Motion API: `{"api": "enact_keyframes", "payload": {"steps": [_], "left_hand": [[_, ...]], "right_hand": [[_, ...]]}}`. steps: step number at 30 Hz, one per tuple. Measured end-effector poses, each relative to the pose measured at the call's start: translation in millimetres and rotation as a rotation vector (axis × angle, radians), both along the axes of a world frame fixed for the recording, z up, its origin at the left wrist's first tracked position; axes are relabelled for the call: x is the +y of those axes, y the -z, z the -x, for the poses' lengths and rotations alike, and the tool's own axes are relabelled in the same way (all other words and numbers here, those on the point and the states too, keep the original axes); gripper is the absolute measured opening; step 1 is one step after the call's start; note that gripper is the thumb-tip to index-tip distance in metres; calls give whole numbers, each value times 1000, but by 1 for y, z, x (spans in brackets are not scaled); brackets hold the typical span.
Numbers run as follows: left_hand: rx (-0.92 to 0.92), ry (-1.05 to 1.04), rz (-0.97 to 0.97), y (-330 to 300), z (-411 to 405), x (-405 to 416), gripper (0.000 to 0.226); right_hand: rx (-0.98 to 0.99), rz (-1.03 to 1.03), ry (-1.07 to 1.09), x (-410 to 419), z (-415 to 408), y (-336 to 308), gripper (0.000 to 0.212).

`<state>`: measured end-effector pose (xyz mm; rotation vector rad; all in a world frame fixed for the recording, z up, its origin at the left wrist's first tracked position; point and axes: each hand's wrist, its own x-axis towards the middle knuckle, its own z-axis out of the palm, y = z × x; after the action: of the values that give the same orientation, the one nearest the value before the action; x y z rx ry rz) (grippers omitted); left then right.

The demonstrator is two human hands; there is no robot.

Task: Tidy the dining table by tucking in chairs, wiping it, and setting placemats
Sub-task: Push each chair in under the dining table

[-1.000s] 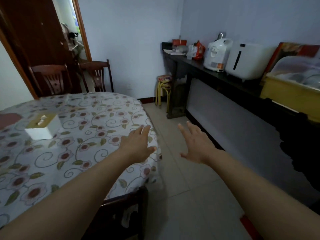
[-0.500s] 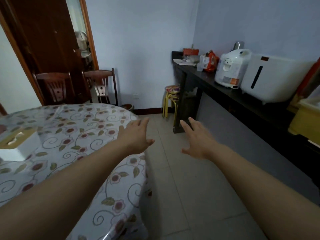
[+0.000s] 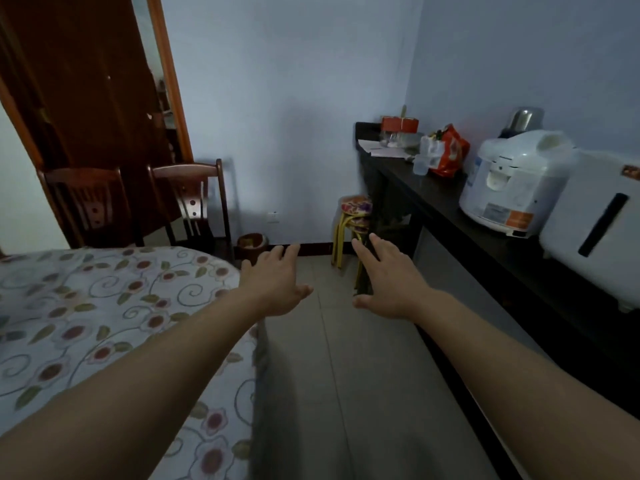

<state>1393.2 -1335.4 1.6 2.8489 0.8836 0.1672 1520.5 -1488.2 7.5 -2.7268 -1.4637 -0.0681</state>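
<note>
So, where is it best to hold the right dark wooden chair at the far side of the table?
Grip the curved top rail of the right dark wooden chair from behind. Its back faces away from the flowered table, and the rail is bare.

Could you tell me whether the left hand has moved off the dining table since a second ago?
Yes: the left hand now hangs past the floral table edge, over the floor.

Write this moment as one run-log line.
left hand: open, empty | right hand: open, empty | chairs: behind table
</note>
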Motion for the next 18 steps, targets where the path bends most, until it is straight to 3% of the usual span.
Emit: {"api": "enact_keyframes", "payload": {"steps": [9,18], "left_hand": [[24,-181,-11,8,-178,93,79],[74,-380,39,15,-279,208,80]], "right_hand": [[-30,27,-207,124,-211,11,99],[2,78,-384,266,-339,26,96]]}}
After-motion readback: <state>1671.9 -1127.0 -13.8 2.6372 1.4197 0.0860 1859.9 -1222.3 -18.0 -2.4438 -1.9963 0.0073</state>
